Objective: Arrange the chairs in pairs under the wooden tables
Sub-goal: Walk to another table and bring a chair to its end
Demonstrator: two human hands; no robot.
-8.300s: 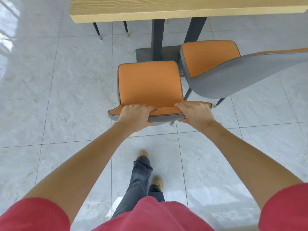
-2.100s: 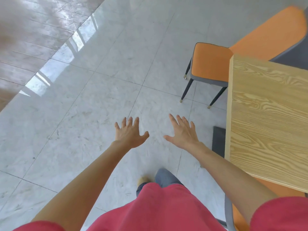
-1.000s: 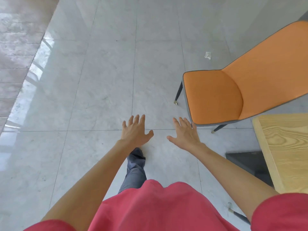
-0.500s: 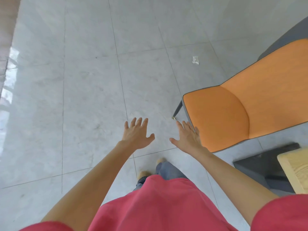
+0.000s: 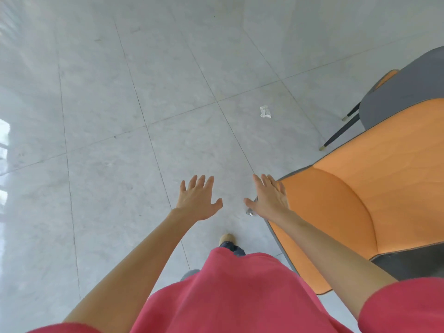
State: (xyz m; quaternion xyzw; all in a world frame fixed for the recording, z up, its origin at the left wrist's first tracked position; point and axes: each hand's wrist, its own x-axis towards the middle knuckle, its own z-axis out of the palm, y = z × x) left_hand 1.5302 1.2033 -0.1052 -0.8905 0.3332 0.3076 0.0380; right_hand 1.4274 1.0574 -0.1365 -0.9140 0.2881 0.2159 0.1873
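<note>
An orange chair [image 5: 341, 212] with a grey edge fills the right side, its seat corner pointing left. My right hand [image 5: 269, 198] hovers open over that front-left corner, fingers spread; whether it touches the seat is unclear. My left hand [image 5: 198, 199] is open above the bare floor, left of the chair, holding nothing. A second chair [image 5: 406, 94], grey-backed with dark legs, stands behind at the right edge. No wooden table is in view.
Grey marble floor tiles [image 5: 120, 116] stretch to the left and ahead. A small crumpled white scrap [image 5: 265, 112] lies on the floor ahead. My foot [image 5: 227, 237] and red shirt [image 5: 228, 296] are at the bottom.
The view has turned and closed in on the orange chair; the table has left the frame. A second chair appeared at the right. Both hands stay open and empty.
</note>
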